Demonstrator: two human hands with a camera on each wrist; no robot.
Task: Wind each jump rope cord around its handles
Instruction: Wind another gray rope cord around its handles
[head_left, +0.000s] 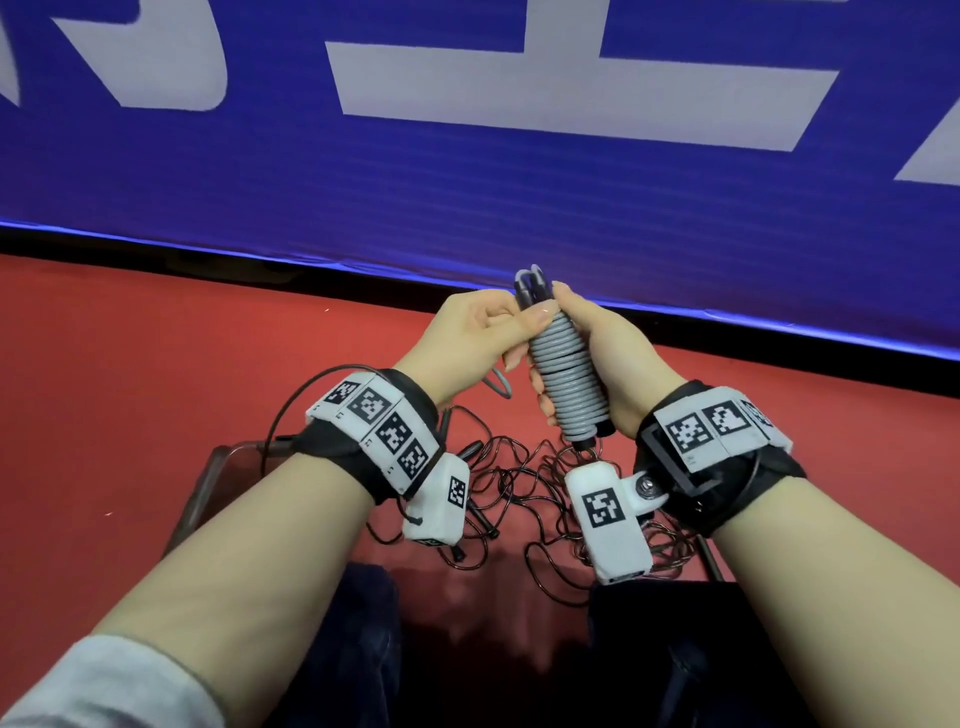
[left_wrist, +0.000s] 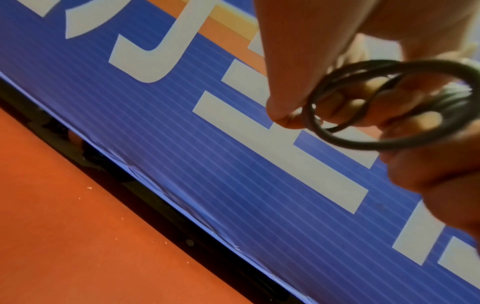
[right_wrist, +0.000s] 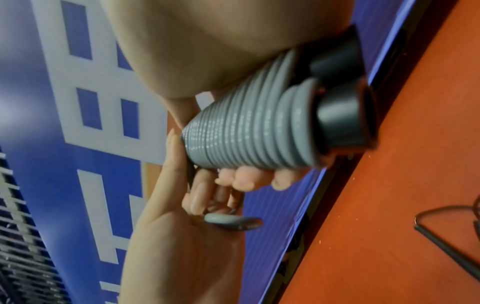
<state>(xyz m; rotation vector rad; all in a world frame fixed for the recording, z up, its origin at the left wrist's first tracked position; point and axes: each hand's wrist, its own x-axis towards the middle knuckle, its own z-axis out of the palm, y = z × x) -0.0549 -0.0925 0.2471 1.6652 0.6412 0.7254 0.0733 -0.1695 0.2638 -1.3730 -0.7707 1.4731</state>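
Observation:
A grey jump rope cord (head_left: 566, 374) is wound in tight coils around its two dark handles (head_left: 530, 291), which are held together and tilted. My right hand (head_left: 592, 338) grips this wound bundle, fingers curled round the coils (right_wrist: 246, 127). My left hand (head_left: 498, 332) pinches the cord near the top of the coils. A loose grey loop (head_left: 498, 387) hangs under that hand and lies in its palm (right_wrist: 233, 221). The left wrist view shows that loop (left_wrist: 389, 144) beside my curled fingers (left_wrist: 285, 82). The dark handle ends (right_wrist: 340, 119) stick out past the coils.
Thin dark jump ropes (head_left: 519, 483) lie tangled on the red floor (head_left: 130, 389) below my wrists. A blue banner with white characters (head_left: 467, 182) stands across the back. A metal frame (head_left: 208, 483) shows at the left, and my knees in dark trousers (head_left: 363, 649) at the bottom.

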